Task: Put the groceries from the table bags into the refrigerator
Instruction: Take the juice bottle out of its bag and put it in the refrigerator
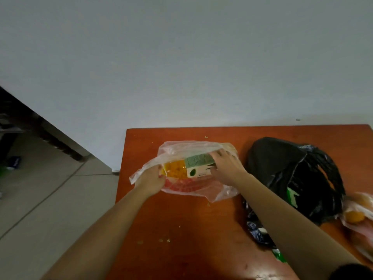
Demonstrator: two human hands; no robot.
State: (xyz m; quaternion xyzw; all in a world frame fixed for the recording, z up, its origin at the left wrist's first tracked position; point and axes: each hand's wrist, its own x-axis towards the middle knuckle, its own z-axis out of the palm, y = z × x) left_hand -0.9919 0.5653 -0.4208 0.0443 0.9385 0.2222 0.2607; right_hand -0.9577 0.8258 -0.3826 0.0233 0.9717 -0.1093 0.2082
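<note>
Two hands work at one bag, and the scene runs from bare tiled floor (pixel 40 199) on the far left to the orange-brown table (pixel 181 229) that fills the rest. First along the table comes the clear plastic bag (pixel 187 150), its mouth turned toward the person. The left hand (pixel 150 181) is clenched on the bag's left lip, pinching the film and drawing it outward, most likely to keep the opening wide and hold the bag in place while the other hand pulls. Inside lies a carton (pixel 193 165), on its side, with an orange fruit picture at its left end and green-and-white printing to the right; red lettering on the bag shows beneath it. The right hand (pixel 224 166) wraps over the carton's right end, fingers across the top and thumb at the near face, so it is gripping the carton, which is not yet out of the bag. Just right of that sits a crumpled black plastic bag (pixel 292 178), slack and half open, contents hidden apart from a glimpse of green. At the far right edge another clear bag (pixel 357 219) holds something round and orange, only partly in view. No refrigerator is visible, so the carton has yet to be lifted out and carried off
</note>
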